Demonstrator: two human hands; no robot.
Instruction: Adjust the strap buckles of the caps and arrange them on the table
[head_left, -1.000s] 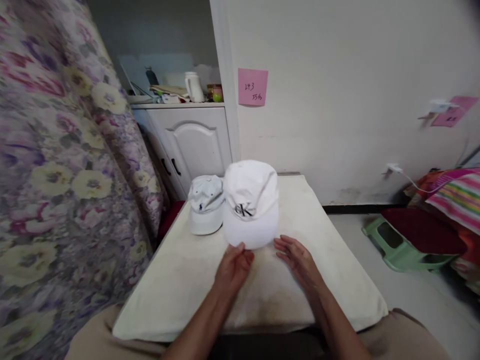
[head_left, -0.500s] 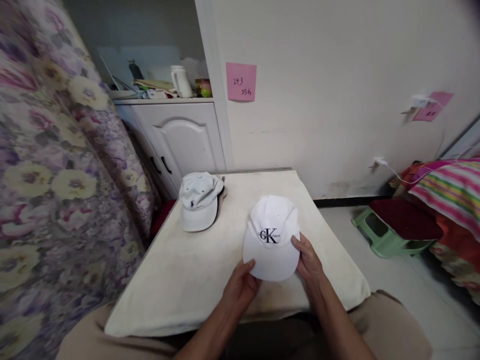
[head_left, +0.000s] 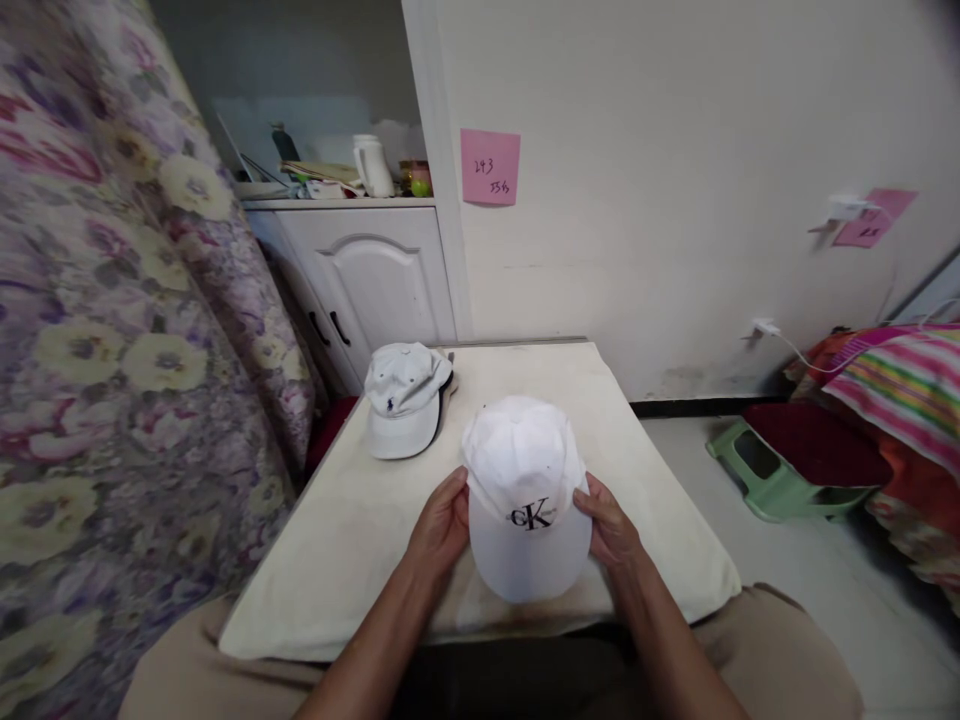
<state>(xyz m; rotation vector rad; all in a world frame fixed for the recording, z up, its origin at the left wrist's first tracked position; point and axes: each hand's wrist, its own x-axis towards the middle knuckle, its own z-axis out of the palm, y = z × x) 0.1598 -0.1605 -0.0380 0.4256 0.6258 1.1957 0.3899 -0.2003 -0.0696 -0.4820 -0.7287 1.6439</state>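
A white cap with a black CK logo (head_left: pixel 523 470) is held just above the near part of a small cream table (head_left: pixel 352 540), its brim pointing toward me. My left hand (head_left: pixel 442 522) grips its left side and my right hand (head_left: pixel 611 525) grips its right side, fingers curled around the edge. A second white cap with a small dark emblem (head_left: pixel 405 397) lies at the table's far left, on top of other caps whose dark edge shows beneath it.
A flowered purple cloth (head_left: pixel 112 330) hangs along the left. Behind the table stand a white cabinet (head_left: pixel 375 275) with clutter on top and a wall with a pink note (head_left: pixel 490 167). A green stool (head_left: pixel 772 480) and striped bedding (head_left: pixel 900 390) are on the right.
The CK cap came off its place beside the other cap and moved toward me. Both hands shifted from its brim to its two sides.
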